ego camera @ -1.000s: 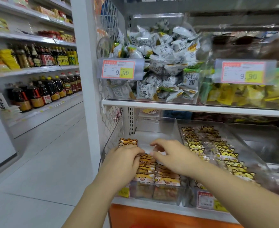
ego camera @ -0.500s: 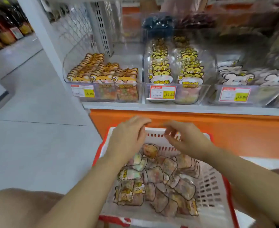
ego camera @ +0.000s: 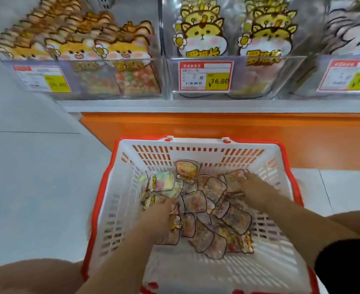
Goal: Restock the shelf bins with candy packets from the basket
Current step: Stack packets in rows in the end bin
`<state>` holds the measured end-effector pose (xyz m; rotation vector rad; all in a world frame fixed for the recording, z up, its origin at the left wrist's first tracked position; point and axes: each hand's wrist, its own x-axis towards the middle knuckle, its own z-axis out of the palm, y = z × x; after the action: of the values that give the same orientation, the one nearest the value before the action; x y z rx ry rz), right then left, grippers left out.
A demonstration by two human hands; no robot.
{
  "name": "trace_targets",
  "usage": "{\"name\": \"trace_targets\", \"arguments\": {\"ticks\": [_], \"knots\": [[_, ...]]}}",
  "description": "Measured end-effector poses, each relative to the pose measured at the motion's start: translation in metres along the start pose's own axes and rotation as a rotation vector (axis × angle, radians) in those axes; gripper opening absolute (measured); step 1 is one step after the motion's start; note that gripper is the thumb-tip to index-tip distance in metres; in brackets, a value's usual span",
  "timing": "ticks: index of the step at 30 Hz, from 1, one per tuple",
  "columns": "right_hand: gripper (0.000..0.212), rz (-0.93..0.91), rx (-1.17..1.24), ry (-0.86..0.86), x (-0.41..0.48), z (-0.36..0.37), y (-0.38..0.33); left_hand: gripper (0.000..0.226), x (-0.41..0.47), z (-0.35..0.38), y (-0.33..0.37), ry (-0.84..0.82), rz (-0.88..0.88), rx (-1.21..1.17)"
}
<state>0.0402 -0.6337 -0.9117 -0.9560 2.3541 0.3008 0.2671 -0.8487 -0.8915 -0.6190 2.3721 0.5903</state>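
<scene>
Both hands: left hand point(ego camera: 162, 213) and right hand point(ego camera: 257, 192) are digging among candy packets point(ego camera: 196, 202); grip unclear.
Risk: glossy packets may be slipping free, missing the basket point(ego camera: 196, 145).

One basket point(ego camera: 122, 209) holds a heap of roughly twenty candy packets point(ego camera: 196, 202); overlap blocks an exact count. Two grips are in view, the left grip point(ego camera: 160, 213) and the right grip point(ego camera: 257, 192). Three shelf bins show: the left bin point(ego camera: 85, 81) with three rows of packets, the middle bin point(ego camera: 259, 77) with two, and the right bin point(ego camera: 314, 77), too blurred to count. There are three price labels point(ego camera: 205, 75), one per bin.
</scene>
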Motion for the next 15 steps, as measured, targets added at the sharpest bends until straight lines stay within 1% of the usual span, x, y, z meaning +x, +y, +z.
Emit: {"name": "trace_targets", "arguments": {"ticks": [2,5,7,10,13,15], "knots": [[0.058,0.018,-0.053,0.061,0.015,0.005,-0.001,0.057,0.012,0.007,-0.002,0.0,-0.024,-0.036],[0.066,0.02,-0.133,0.051,0.029,0.01,-0.001,0.065,0.025,0.02,-0.01,-0.021,-0.047,-0.083],[0.062,0.055,-0.159,0.088,0.034,0.012,-0.001,0.066,0.032,0.029,-0.017,-0.054,-0.065,-0.112],[0.053,0.117,-0.119,0.116,0.039,0.018,-0.003,0.067,0.035,0.041,-0.028,-0.096,-0.084,-0.116],[0.052,0.171,-0.139,0.082,0.043,0.02,-0.003,0.067,0.039,0.048,-0.033,-0.111,-0.072,-0.124],[0.05,0.192,-0.164,0.022,0.044,0.016,-0.006,0.066,0.041,0.049,-0.033,-0.125,-0.082,-0.13]]}}
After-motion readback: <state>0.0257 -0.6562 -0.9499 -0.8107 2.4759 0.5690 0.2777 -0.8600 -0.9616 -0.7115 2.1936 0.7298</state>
